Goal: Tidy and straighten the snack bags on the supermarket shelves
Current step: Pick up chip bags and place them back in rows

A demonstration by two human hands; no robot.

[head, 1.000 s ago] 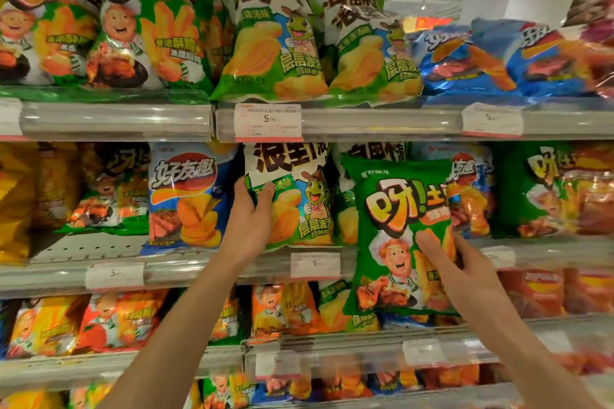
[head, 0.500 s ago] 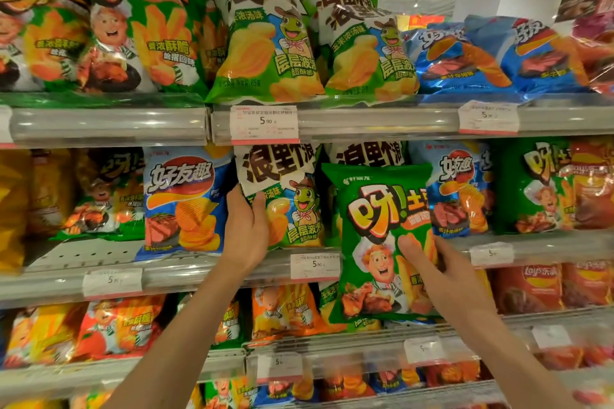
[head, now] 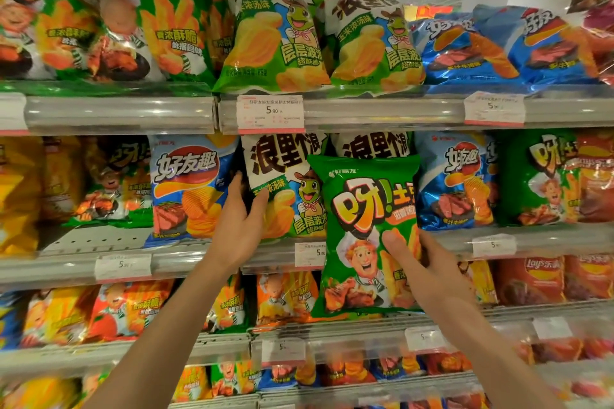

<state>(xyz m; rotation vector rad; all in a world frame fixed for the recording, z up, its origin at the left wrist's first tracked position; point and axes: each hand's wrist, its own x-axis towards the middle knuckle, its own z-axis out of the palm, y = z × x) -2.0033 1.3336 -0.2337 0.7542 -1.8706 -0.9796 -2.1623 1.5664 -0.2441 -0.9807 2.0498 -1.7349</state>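
- Supermarket shelves [head: 119,114] fill your view, four tiers of snack bags behind clear price rails.
- Your right hand [head: 428,262] holds a green bag [head: 362,209] out in front of the middle tier, off the shelf, thumb across its face and fingers curled behind its right edge.
- Your left hand [head: 241,219] grips the left edge of a white bag [head: 282,183] on the middle tier, thumb on the front, fingers tucked between it and the blue bag [head: 186,183] beside it.
- Done, as far as shows: the top tier stands in fairly upright rows, grouped by kind, though some bags lean.
- Left to do: the green bag looks out of place among the white ones, so it probably belongs with the matching green bags [head: 541,183] further right or on the top tier at left.
- Also left: the middle tier's left end shows bare shelf [head: 96,239] in front of bags set further back, which likely want pulling forward.
- Lower tiers are too blurred to judge.
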